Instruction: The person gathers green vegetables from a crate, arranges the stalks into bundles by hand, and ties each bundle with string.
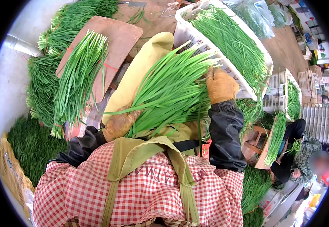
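Note:
A loose bundle of long green stalks (172, 89) lies across my lap, pale ends toward the upper right. My left hand (123, 123), in a tan glove, is closed around the leafy lower-left end. At the pale ends, my right hand (221, 85), in a like glove, has its fingers bent against the stalks and is closed on them. Beneath the bundle is a yellow cloth (134, 72). To the left, another bunch of stalks (81, 75) rests on a brown board (124, 32), with a red tie (110, 67) beside it.
A white crate (183, 28) full of stalks stands at the upper right. Stacked tied bunches (43, 83) line the left side. At the right, another person (306, 151) sits by a board (262, 160) with stalks. A knife (134, 3) lies at the top.

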Demonstrator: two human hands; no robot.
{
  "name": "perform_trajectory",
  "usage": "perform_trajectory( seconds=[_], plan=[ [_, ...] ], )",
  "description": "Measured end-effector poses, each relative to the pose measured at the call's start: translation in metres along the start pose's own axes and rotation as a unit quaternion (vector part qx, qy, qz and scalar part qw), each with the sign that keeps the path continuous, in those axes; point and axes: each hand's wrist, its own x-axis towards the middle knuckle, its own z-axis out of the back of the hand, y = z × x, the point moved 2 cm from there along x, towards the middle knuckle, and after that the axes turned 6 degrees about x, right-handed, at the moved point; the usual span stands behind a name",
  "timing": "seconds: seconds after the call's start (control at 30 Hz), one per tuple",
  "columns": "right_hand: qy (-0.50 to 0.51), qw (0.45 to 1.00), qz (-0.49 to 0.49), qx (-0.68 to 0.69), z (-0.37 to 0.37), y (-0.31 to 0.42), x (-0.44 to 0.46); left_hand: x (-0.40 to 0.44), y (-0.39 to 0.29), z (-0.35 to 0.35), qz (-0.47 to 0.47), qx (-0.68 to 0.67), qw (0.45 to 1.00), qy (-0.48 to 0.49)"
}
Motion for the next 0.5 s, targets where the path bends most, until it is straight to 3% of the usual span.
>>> perform_trajectory(
  seconds=[0.1, 0.17, 0.2, 0.23, 0.27, 0.3, 0.37, 0.4, 0.43, 0.47, 0.5],
  plan=[
    [0.041, 0.998, 0.012, -0.041, 0.005, 0.004, -0.001, -0.002, -0.006, 0.003, 0.020, 0.022, 1.000, 0.004],
    [-0.029, 0.990, 0.134, -0.026, 0.007, 0.005, -0.007, 0.000, -0.004, 0.005, 0.020, 0.003, 1.000, -0.004],
    [-0.029, 0.990, 0.134, -0.025, 0.010, 0.004, -0.010, 0.003, 0.001, 0.005, 0.021, 0.003, 1.000, -0.004],
    [0.089, 0.960, 0.058, 0.259, 0.013, 0.004, -0.013, 0.009, 0.006, 0.005, -0.019, -0.025, 0.999, 0.012],
    [0.198, 0.833, -0.023, 0.516, 0.013, 0.005, -0.018, 0.011, 0.008, 0.005, -0.058, -0.053, 0.997, 0.028],
    [0.198, 0.832, -0.021, 0.517, 0.016, -0.001, -0.022, 0.010, 0.009, 0.006, -0.058, -0.053, 0.997, 0.026],
    [0.138, 0.622, -0.008, 0.771, 0.026, -0.031, -0.022, 0.005, 0.007, 0.008, 0.028, 0.102, 0.994, 0.021],
    [0.105, 0.552, -0.002, 0.827, 0.024, -0.054, -0.014, 0.005, -0.002, 0.009, 0.027, 0.101, 0.994, 0.018],
    [0.070, 0.477, 0.005, 0.876, 0.020, -0.082, -0.008, 0.005, -0.012, 0.008, 0.059, 0.007, 0.998, 0.034],
    [0.035, 0.426, -0.051, 0.903, 0.015, -0.109, -0.004, 0.006, -0.017, 0.007, 0.090, -0.087, 0.991, 0.050],
    [-0.002, 0.372, -0.106, 0.922, 0.014, -0.127, -0.003, 0.006, -0.016, 0.006, 0.088, -0.087, 0.991, 0.053]
  ],
)
